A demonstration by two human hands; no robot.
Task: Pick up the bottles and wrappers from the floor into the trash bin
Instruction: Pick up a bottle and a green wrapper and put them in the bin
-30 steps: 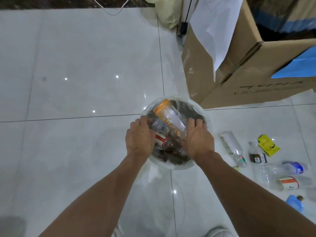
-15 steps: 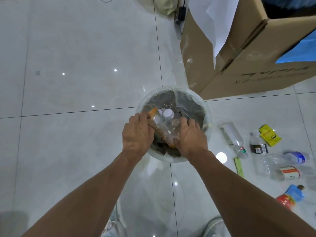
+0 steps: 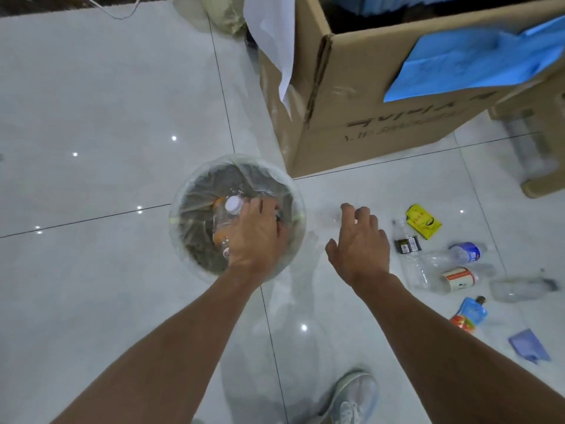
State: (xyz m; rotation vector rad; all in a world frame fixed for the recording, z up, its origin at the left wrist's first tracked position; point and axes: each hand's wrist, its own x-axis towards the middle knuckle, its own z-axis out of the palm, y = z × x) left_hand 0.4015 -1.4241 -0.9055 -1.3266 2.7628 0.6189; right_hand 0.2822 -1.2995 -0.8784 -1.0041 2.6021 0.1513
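Note:
The round trash bin, lined with a clear bag, stands on the tiled floor and holds several bottles. My left hand is down in it, fingers curled over a clear bottle with a white cap. My right hand hovers open over the floor just right of the bin, holding nothing. Past it lie a yellow wrapper, a dark-labelled bottle, a blue-labelled bottle, a red-and-white-labelled bottle, a crushed clear bottle, a blue-and-red pouch and a purple wrapper.
A large open cardboard box stands right behind the bin, with white paper and a blue sheet hanging over its edges. A smaller box sits at the far right. My shoe is at the bottom edge.
My right hand has left the bin and swung right, opening over the floor near the scattered bottles. My left hand stays on the bottles, which sit lower in the bin.

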